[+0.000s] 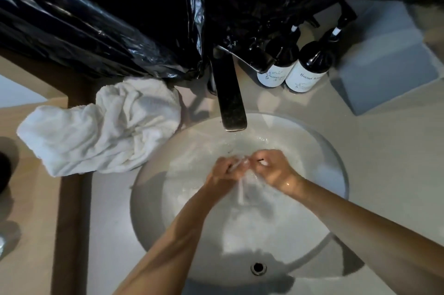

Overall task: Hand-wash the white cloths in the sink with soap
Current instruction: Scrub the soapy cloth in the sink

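My fingers (234, 167) of both hands are curled and pinch a small piece of wet white cloth (241, 189) between them, over the middle of the sink (149, 189). My left hand (224, 172) and my right hand (274, 171) are touching at the fingertips, and the cloth hangs down from them in a thin twisted strip toward the water. I cannot tell how much of the cloth is folded inside my fingers.

I think this cloth is soft and light, but heavier now because it is soaked, and a little slippery if soap is on it. It is better to take it by a bunched part and not by a thin edge, so it does not slide out when I rub it.

The faucet (230, 97) stands just behind my hands, its spout over the basin. On the surface (384, 150) to the left of the sink lies a bigger white towel (96, 126), crumpled and apart from my hands. Behind the sink, on the right, stand two dark pump bottles (310, 66), perhaps the soap. Black plastic bags (108, 18) cover the back.
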`<state>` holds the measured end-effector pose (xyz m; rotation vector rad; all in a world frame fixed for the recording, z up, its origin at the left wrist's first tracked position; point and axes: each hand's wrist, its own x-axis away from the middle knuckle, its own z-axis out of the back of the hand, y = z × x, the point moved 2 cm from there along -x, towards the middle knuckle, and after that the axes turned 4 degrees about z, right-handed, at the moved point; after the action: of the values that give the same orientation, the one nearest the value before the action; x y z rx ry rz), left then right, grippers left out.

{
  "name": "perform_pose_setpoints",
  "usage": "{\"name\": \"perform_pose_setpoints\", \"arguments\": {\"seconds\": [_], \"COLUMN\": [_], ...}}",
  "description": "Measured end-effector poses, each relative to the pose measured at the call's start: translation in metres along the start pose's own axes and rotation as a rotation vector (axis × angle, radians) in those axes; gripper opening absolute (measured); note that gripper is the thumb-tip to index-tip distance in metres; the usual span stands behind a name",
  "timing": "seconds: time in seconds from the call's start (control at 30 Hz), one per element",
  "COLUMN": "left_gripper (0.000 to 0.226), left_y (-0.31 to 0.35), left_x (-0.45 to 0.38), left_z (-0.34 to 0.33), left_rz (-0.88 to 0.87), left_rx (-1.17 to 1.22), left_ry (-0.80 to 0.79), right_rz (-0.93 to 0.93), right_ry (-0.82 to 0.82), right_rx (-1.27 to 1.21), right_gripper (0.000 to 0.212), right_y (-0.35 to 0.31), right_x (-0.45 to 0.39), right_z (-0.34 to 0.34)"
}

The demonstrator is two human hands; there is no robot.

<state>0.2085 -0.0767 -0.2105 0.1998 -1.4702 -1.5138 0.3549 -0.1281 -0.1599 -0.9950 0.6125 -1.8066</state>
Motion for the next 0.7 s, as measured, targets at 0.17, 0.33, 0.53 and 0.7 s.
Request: {"name": "perform_pose_setpoints", "arguments": {"seconds": [0.17,0.33,0.53,0.7], "left_gripper": [0.017,0.022,0.036,0.025], "left_y": [0.061,0.062,0.005,-0.03], "left_x": [0.037,0.051,0.071,0.071], "left_z": [0.009,0.02,0.043,0.055], "left_rz": [-0.206,-0.272,-0.211,-0.108], "left_rx": [0.092,-0.068,-0.23,-0.625], "left_ry": [0.004,0.035,0.135,0.227], "right_rz": [0.175,0.249,0.066,0.034], "right_ry": [0.038,0.049,0.025,-0.153], "right_rx": [-0.154,-0.12,-0.118,0.255], "right_gripper": [0.028,0.032,0.025,0.022], "right_y": [-0.035,-0.04,-0.008,0.026], "right_x": [0.031,0.042,0.044,0.048], "right_z": [0.037,0.043,0.032,0.027]}}
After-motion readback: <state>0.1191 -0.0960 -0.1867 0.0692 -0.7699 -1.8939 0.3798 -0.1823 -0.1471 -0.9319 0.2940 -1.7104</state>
